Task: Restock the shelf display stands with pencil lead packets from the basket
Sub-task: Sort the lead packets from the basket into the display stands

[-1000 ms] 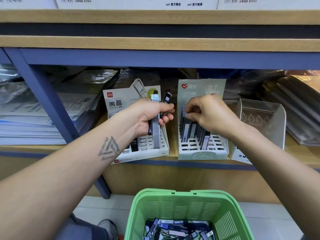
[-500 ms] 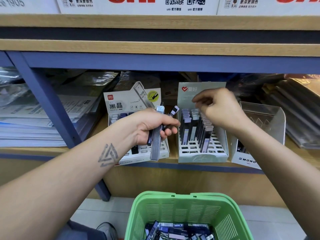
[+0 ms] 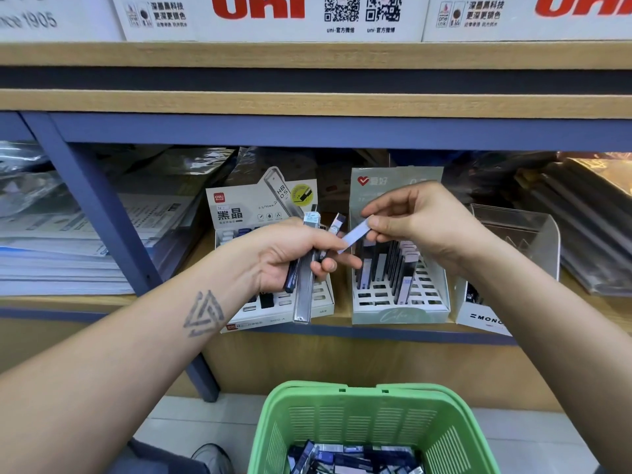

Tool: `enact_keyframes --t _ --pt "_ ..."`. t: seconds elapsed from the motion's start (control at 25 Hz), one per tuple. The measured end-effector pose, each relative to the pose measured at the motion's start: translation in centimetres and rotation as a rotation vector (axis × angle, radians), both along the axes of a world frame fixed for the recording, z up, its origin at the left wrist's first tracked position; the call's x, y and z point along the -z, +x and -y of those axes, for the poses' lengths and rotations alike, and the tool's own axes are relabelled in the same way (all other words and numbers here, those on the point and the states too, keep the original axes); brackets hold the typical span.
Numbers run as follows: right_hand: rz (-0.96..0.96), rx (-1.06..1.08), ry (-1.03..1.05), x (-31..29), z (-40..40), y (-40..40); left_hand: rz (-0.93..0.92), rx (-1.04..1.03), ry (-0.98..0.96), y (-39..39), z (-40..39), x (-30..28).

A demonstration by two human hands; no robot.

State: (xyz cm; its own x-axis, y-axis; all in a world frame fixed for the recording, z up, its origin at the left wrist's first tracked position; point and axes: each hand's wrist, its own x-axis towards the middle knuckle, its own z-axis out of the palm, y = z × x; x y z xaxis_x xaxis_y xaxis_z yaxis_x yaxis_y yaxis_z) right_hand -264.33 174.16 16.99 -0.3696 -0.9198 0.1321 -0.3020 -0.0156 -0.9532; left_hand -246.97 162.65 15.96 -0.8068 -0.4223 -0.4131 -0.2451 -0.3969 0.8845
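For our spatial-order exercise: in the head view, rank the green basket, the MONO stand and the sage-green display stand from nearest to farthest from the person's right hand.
1. Sage-green display stand: directly beneath the right hand.
2. MONO stand: on the shelf, to the hand's right.
3. Green basket: on the floor, well below.

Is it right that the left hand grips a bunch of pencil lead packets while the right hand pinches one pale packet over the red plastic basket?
Not quite: the plastic basket is green, not red, as the head view shows. The rest holds: the left hand grips a bunch of pencil lead packets while the right hand pinches one pale packet above it.
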Motion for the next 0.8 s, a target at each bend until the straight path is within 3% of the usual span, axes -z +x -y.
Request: enact_keyframes --t 0.28,0.48,0.8 --pt "0.085 -0.046 0.021 -0.4 -0.7 -0.5 -0.046 -0.119 -0.039 0.3 0.7 -0.2" --pt "-0.114 -0.048 0.067 -0.5 -1.3 -0.6 -0.111 -0.241 -0.081 -0.1 0.3 -0.6" --pt "-0.140 -0.014 0.067 -0.9 -3.2 -1.7 -0.170 -0.312 -0.264 -2.6 -1.5 -0.8"
